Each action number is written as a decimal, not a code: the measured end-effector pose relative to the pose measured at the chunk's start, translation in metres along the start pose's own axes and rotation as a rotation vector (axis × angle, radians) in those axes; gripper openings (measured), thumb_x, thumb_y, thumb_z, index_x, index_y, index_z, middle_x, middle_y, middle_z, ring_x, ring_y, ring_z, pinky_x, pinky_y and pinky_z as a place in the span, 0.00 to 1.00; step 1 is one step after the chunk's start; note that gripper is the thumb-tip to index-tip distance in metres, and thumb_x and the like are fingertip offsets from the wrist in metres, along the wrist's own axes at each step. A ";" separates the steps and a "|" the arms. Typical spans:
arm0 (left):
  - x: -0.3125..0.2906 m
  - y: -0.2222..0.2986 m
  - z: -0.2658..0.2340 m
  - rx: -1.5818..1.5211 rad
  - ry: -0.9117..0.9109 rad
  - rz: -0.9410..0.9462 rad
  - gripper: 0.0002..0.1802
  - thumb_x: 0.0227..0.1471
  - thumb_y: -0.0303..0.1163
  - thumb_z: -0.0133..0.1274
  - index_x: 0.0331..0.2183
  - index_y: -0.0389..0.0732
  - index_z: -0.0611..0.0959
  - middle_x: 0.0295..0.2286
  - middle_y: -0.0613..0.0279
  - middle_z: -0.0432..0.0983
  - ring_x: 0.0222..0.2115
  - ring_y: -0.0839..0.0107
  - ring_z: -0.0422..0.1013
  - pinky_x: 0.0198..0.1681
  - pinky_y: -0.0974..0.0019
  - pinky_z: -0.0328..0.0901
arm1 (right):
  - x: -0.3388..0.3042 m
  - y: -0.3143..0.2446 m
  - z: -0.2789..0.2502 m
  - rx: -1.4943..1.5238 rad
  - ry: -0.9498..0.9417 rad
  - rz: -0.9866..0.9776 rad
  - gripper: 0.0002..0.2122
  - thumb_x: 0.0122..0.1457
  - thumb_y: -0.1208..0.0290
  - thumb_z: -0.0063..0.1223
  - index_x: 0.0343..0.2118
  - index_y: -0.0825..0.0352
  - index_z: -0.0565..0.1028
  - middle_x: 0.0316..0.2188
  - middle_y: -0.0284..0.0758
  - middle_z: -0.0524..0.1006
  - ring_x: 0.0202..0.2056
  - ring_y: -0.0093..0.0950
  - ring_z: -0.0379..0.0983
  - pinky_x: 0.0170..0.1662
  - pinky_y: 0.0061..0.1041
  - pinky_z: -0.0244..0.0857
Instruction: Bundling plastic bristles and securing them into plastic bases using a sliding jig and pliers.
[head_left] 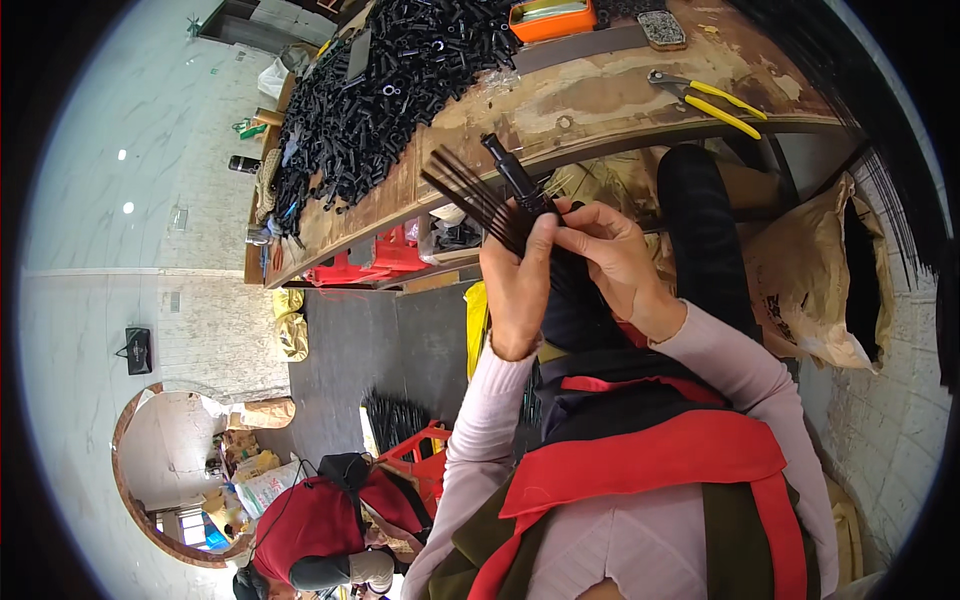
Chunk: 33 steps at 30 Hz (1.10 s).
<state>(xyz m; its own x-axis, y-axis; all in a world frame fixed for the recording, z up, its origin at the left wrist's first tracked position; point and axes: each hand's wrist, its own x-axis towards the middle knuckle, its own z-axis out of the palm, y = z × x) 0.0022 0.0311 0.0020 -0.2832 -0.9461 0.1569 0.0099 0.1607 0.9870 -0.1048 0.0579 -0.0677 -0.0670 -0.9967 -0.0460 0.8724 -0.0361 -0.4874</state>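
Observation:
My left hand (518, 290) is closed round a fan of thin black rods (466, 190) that look like umbrella ribs. Its thumb also presses on the base of a black tubular plastic part (513, 172), which tilts up and leftward beside the rods. Close against it, my right hand (620, 262) pinches thumb and fingers together at the tube's lower end; what lies in the pinch is too small to make out. Fine yellowish strands (557, 187) show just above the right fingers. Both hands are over my lap, in front of the bench edge.
On the worn wooden workbench (560, 125) lie a heap of black tubular parts (370, 120), an orange box (552, 20) and yellow-handled pliers (708, 103). A large sack (815, 280) stands at the right. Another person in a red vest (320, 535) is at the lower left.

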 end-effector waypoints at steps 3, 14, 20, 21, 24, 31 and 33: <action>0.000 -0.004 -0.001 0.073 0.078 -0.016 0.10 0.53 0.24 0.59 0.39 0.32 0.81 0.34 0.61 0.81 0.34 0.77 0.73 0.41 0.72 0.68 | -0.002 0.005 0.001 -0.033 0.028 -0.072 0.06 0.56 0.82 0.58 0.37 0.70 0.76 0.35 0.33 0.78 0.38 0.20 0.74 0.46 0.19 0.67; 0.014 -0.008 -0.005 -0.116 0.031 -0.102 0.08 0.50 0.22 0.62 0.35 0.32 0.83 0.31 0.61 0.81 0.32 0.77 0.75 0.38 0.74 0.68 | 0.006 0.001 -0.007 -0.015 0.025 0.009 0.06 0.57 0.80 0.59 0.38 0.70 0.76 0.35 0.33 0.78 0.39 0.20 0.74 0.45 0.18 0.67; 0.012 -0.011 0.008 0.063 0.154 -0.046 0.07 0.49 0.22 0.63 0.32 0.31 0.84 0.27 0.66 0.81 0.26 0.82 0.72 0.31 0.77 0.67 | 0.010 0.002 -0.016 0.152 0.016 0.065 0.06 0.56 0.82 0.58 0.37 0.69 0.76 0.35 0.34 0.79 0.40 0.22 0.76 0.46 0.18 0.68; 0.011 -0.012 0.010 0.065 0.177 -0.054 0.07 0.49 0.22 0.63 0.32 0.32 0.84 0.27 0.66 0.81 0.26 0.82 0.72 0.30 0.77 0.66 | 0.009 0.003 -0.018 0.147 0.020 0.073 0.06 0.57 0.82 0.58 0.37 0.68 0.76 0.35 0.34 0.79 0.40 0.22 0.76 0.47 0.19 0.68; 0.009 -0.016 0.008 0.048 0.143 -0.056 0.07 0.49 0.22 0.62 0.33 0.31 0.84 0.28 0.65 0.81 0.27 0.82 0.73 0.31 0.77 0.67 | 0.008 0.005 -0.026 0.153 0.012 0.087 0.06 0.57 0.82 0.58 0.37 0.68 0.76 0.36 0.33 0.79 0.40 0.22 0.76 0.47 0.19 0.68; 0.013 -0.015 0.007 -0.065 0.026 -0.064 0.08 0.51 0.21 0.60 0.36 0.30 0.83 0.32 0.58 0.82 0.34 0.74 0.76 0.41 0.72 0.69 | 0.018 -0.001 -0.039 0.221 -0.050 0.191 0.06 0.56 0.83 0.58 0.36 0.69 0.78 0.36 0.34 0.79 0.40 0.22 0.75 0.48 0.19 0.68; 0.016 -0.017 0.003 -0.070 -0.005 -0.069 0.09 0.51 0.21 0.60 0.37 0.30 0.83 0.33 0.57 0.82 0.35 0.72 0.76 0.42 0.71 0.69 | 0.013 -0.002 -0.029 0.145 -0.007 0.133 0.05 0.56 0.82 0.58 0.36 0.69 0.78 0.35 0.33 0.78 0.40 0.21 0.75 0.47 0.18 0.67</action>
<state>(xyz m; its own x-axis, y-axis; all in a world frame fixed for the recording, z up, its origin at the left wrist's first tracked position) -0.0058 0.0139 -0.0120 -0.2904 -0.9529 0.0881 0.0572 0.0746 0.9956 -0.1209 0.0475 -0.0926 0.0561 -0.9939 -0.0955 0.9342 0.0860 -0.3463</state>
